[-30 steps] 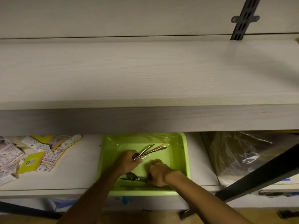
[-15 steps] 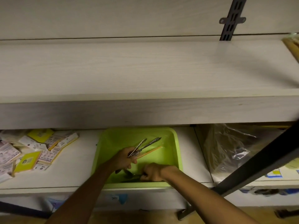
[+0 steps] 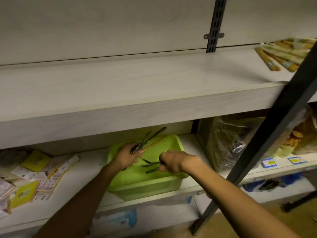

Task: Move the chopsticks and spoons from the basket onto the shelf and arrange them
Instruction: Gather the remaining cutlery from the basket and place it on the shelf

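Your left hand (image 3: 126, 156) grips a fan of spoons (image 3: 151, 137) and a chopstick (image 3: 152, 144), raised over the green basket (image 3: 154, 184) on the lower shelf. Your right hand (image 3: 173, 162), fist closed inside the basket, pinches what looks like another utensil (image 3: 149, 162), blurred. Upper shelf (image 3: 137, 86): wrapped chopstick packs (image 3: 281, 54) far right.

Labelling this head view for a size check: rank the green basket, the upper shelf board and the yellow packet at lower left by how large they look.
1. upper shelf board, spanning nearly the whole width
2. green basket
3. yellow packet, smallest
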